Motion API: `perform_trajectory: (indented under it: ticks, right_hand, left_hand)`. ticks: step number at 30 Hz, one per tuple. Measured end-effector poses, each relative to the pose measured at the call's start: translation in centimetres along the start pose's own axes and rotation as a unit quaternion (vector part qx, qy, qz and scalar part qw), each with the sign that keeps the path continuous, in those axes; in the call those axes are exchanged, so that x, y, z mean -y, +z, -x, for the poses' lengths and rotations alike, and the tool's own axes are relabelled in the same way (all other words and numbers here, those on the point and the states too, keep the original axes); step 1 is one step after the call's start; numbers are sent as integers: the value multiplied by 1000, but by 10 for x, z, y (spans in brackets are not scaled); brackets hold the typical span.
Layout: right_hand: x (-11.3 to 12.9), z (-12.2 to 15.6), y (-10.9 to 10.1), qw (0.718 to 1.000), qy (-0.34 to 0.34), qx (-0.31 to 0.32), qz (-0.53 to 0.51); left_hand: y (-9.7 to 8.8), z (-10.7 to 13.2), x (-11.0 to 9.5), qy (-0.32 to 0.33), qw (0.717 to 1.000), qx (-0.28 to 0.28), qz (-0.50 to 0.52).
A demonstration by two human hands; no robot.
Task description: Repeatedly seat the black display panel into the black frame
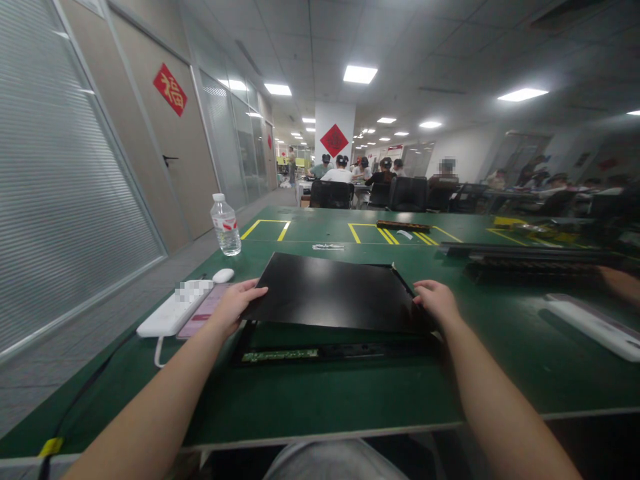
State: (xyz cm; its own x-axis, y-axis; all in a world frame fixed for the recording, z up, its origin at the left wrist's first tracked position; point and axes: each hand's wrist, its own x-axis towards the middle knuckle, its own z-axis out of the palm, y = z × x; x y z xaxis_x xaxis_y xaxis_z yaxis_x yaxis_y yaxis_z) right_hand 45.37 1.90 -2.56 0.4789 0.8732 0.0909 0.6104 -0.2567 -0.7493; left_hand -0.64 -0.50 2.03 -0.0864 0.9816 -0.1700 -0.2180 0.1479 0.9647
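Note:
A flat black panel [330,290] is tilted up at its near edge above a black frame [330,350] lying on the green table [320,400]. A green circuit strip [280,356] shows along the frame's near side. My left hand [235,305] grips the panel's near left corner, fingers curled over the edge. On the near right corner, my right hand [436,301] is closed the same way. The panel's far edge rests low near the frame's back.
A white power strip [173,310], a phone [203,310] and a white mouse [223,275] lie left of the panel; a water bottle [225,225] stands behind. Stacked black frames [535,263] and a white bar [593,327] lie right. Several people sit at far desks.

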Motion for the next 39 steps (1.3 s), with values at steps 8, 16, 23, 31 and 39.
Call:
perform_trajectory:
  ticks: [8,16,23,31,39]
  right_hand:
    - [9,8,-4,999,-11,-11,43]
    - [13,12,-5,998,-25,-16,61]
    - [17,13,-4,992,-31,-13,122]
    - [18,15,-5,983,-48,-10,179]
    - [24,20,-5,983,-58,-2,172]
  left_hand:
    - [-1,-2,4,-5,1000,3,-21]
    - [0,-1,3,-26,998,6,-63]
    - [3,0,2,-41,994,-19,-96]
    - [-1,-5,6,-29,993,-14,-112]
    - [-3,-10,13,-15,993,-16,-118]
